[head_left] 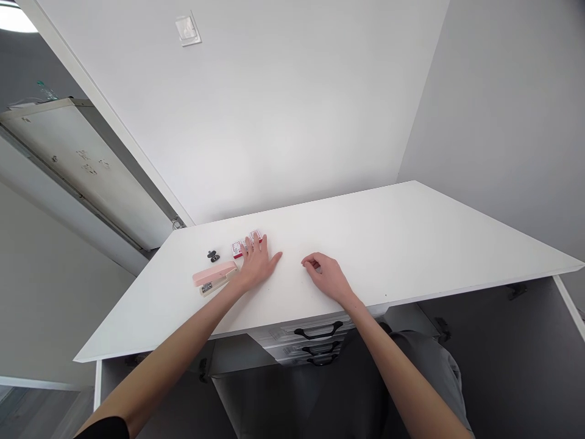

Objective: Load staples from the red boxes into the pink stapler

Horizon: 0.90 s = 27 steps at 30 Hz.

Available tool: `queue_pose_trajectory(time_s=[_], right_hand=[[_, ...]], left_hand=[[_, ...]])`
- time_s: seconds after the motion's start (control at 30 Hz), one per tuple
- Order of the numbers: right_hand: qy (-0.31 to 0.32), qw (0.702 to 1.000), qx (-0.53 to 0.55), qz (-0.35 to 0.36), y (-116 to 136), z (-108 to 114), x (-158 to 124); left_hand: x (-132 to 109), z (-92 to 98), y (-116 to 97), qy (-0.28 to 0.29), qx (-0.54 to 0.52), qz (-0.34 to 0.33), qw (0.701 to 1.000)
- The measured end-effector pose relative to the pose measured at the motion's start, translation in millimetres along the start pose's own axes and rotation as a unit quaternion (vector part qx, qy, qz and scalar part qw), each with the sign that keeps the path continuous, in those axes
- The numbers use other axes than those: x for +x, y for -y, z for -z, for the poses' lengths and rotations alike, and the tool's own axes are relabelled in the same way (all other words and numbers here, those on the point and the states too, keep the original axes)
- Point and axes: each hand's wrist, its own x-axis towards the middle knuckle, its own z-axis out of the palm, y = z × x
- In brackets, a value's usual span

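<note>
My left hand (256,266) lies palm down with its fingers spread. Its fingertips rest over a row of small red-and-white boxes (236,249), partly covering them; another box (255,235) shows at the far end. Left of that hand is an opened stapler with a pink top (214,272) and a cream base, staples visible inside. Behind the stapler sits a small black object (213,256), perhaps a clip. My right hand (326,277) rests on the tabletop with curled fingers, thumb near the index finger. Whether anything small is between those fingers is hidden.
The white desktop (411,238) meets a white wall (292,110) at the back. Drawers with black handles (319,331) are under its front edge, with open cabinet spaces on both sides. A wall switch (187,29) is above, and a pale cabinet (91,158) stands at left.
</note>
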Motion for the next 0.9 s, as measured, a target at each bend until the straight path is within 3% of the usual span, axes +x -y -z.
queue_pose_trajectory(time_s=[0.2, 0.33, 0.43, 0.57, 0.73, 0.83, 0.9], right_hand=[[0.006, 1.000, -0.001, -0.005, 2.3, 1.5, -0.5], [0.007, 1.000, -0.006, -0.002, 3.3, 2.2, -1.1], [0.007, 1.000, -0.011, 0.000, 3.5, 2.1, -1.2], [0.003, 1.000, -0.017, 0.008, 2.6, 1.0, 0.0], [-0.008, 0.999, -0.022, 0.025, -1.1, -1.5, 2.0], [-0.023, 0.999, -0.020, 0.030, -5.0, -3.7, 3.0], [-0.038, 0.998, -0.024, 0.032, -7.9, -5.0, 3.5]], left_hand=[[-0.7, -5.3, -10.9, -0.021, 0.023, 0.093, 0.995], [-0.5, -4.6, -11.0, -0.024, 0.023, 0.097, 0.995], [-0.3, -4.9, -10.0, -0.027, 0.009, 0.050, 0.998], [-1.1, -4.5, -10.9, -0.015, -0.041, -0.067, 0.997], [-5.4, 0.7, -19.1, -0.047, -0.103, -0.237, 0.965], [-5.9, 2.2, -21.6, -0.105, -0.122, -0.231, 0.960], [-4.3, 0.3, -20.4, -0.114, -0.136, -0.200, 0.964]])
